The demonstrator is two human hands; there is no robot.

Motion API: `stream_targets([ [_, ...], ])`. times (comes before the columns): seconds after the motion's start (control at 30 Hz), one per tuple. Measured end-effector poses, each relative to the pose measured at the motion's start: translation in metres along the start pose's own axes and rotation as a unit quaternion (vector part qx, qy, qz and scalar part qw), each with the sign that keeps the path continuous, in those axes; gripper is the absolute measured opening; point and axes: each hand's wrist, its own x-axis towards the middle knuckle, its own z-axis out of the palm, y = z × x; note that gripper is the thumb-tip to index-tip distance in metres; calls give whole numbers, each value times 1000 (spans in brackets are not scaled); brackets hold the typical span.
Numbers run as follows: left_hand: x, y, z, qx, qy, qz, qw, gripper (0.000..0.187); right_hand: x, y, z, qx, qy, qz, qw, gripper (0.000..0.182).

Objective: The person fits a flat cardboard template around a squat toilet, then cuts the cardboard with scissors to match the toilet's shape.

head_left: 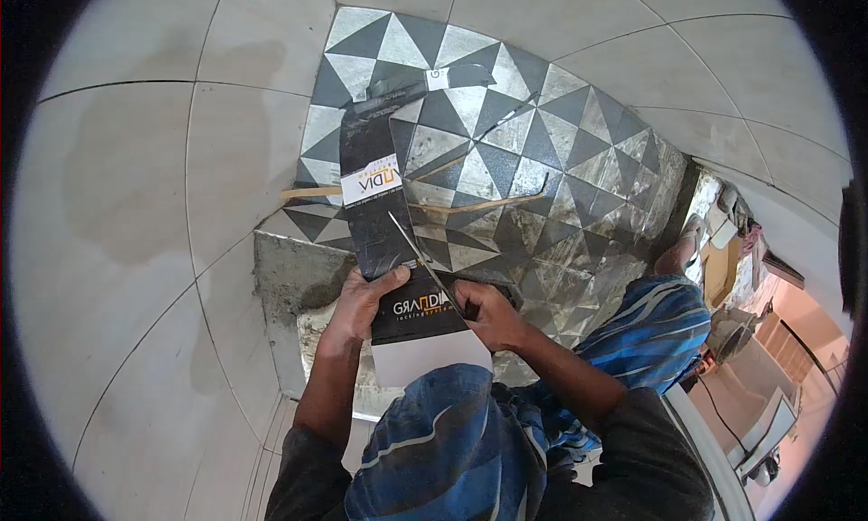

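A long piece of black printed cardboard point(375, 236), with white and orange lettering and a white lower end, lies lengthwise in front of me over my knee. My left hand point(366, 304) grips its left edge, thumb on top. At the opposite edge my right hand point(488, 315) is closed, its fingers curled toward the cardboard. A thin, pale-edged strip point(413, 240) slants from the right hand up across the cardboard, its pointed tip free. What else the right fingers hold is hidden.
Narrow cut strips point(493, 202) and a black scrap point(470, 74) lie on the patterned tile floor point(515, 159). Pale tiled walls point(244, 141) close in on the left and back. A rough concrete ledge point(289, 272) is at left. Assorted clutter point(723, 241) lies beyond a doorway at right.
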Motion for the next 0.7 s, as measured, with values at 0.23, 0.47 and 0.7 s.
stream_targets([
  [0.23,0,2,5,-14,-8,9,1000,25,1,-19,-1,-13,21,-16,1000,43],
  [0.47,-4,10,15,15,25,1,1000,26,4,-8,1,-1,35,-80,996,41],
  [0.7,-5,8,19,-13,27,1,1000,27,4,18,15,44,45,-62,996,40],
])
